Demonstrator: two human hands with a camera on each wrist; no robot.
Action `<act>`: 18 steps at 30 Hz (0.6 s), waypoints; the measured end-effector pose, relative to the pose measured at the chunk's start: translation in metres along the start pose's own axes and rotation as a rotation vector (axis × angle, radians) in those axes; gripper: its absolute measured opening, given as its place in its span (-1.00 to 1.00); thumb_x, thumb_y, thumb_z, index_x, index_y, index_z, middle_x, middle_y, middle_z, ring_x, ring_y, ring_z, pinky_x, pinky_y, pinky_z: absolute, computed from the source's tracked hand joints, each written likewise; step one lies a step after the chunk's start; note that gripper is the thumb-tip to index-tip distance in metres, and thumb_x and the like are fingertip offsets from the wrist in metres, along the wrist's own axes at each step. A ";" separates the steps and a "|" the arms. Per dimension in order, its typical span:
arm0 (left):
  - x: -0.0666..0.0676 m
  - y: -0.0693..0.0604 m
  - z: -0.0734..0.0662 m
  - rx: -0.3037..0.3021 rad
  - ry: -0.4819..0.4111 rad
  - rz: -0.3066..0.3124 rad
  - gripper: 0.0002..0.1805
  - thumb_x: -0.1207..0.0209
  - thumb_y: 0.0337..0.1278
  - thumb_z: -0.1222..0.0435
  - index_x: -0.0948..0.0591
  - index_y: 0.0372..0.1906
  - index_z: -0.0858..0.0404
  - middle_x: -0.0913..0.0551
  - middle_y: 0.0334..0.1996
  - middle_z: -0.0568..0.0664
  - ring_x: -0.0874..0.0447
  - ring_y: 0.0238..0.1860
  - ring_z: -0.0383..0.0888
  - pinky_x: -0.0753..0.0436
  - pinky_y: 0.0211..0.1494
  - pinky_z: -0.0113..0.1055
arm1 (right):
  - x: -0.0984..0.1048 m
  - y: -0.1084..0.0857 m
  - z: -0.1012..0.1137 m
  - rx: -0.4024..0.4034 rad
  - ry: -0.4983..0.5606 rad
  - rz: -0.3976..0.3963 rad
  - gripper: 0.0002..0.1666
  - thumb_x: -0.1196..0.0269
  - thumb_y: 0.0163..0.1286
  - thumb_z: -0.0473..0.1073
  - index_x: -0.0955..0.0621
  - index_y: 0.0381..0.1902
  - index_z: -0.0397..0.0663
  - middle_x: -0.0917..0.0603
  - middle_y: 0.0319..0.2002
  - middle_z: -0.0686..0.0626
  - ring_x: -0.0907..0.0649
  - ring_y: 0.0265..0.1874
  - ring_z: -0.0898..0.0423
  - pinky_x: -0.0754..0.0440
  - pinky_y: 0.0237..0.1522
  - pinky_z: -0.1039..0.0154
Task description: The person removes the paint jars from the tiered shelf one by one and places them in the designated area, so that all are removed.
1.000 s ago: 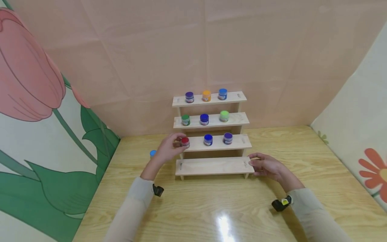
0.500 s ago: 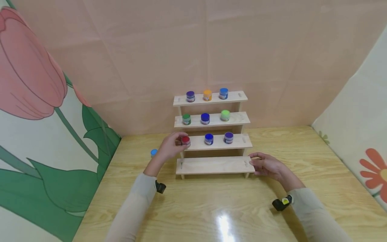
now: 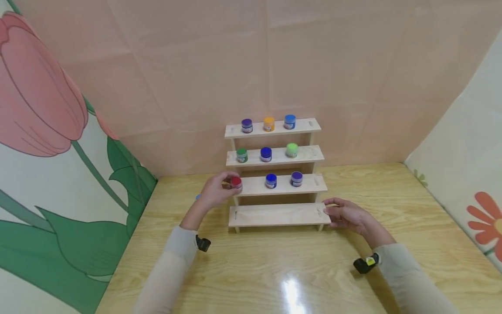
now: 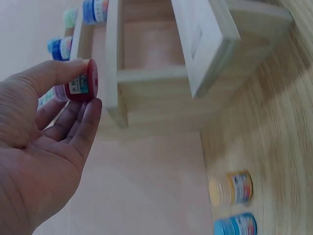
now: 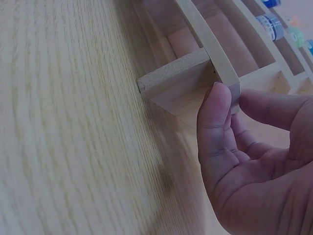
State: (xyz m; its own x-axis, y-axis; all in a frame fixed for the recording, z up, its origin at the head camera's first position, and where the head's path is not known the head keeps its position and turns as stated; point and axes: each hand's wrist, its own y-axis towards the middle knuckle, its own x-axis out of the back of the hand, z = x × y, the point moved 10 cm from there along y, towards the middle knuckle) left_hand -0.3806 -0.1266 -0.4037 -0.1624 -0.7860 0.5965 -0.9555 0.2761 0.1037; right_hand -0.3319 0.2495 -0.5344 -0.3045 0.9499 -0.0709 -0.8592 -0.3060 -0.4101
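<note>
Left hand [image 3: 215, 190] pinches red jar [image 3: 236, 182], mostly hiding blue jar [image 3: 198, 197] on table [image 3: 243, 270].

readable text: none | red jar [image 4: 91, 81]: label [image 4: 78, 84] blurred | other jars [image 3: 271, 181]: illegible

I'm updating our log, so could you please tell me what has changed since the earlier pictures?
The left hand, still holding the red jar, has moved it slightly left. The right hand still grips the lowest step of the wooden rack, and the eight jars standing on the rack stay put.
</note>
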 end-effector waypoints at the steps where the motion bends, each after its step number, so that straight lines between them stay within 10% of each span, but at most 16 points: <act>1: 0.003 -0.001 0.002 -0.009 0.001 -0.005 -0.52 -0.44 0.14 0.28 -0.59 0.18 0.21 -0.66 0.00 0.07 -0.66 0.03 0.00 -0.71 0.12 -0.19 | 0.000 0.000 0.000 0.003 0.001 0.002 -0.54 -0.24 0.49 -0.22 -0.39 0.26 -0.11 -0.67 -0.16 0.01 -0.68 -0.22 0.14 -0.74 -0.23 0.27; 18: 0.059 -0.036 0.055 0.048 0.037 -0.028 -0.49 -0.35 0.25 0.32 -0.52 0.27 0.30 -0.62 0.12 0.16 -0.63 0.15 0.10 -0.71 0.13 -0.12 | -0.001 -0.001 0.001 0.023 0.025 0.022 -0.66 -0.24 0.48 -0.23 -0.47 0.15 -0.02 -0.71 -0.21 0.04 -0.71 -0.26 0.16 -0.75 -0.26 0.28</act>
State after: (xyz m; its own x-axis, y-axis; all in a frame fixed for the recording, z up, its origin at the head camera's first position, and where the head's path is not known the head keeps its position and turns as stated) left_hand -0.3696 -0.2136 -0.4163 -0.1272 -0.7720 0.6228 -0.9705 0.2266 0.0827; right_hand -0.3312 0.2493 -0.5335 -0.3128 0.9443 -0.1025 -0.8617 -0.3275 -0.3874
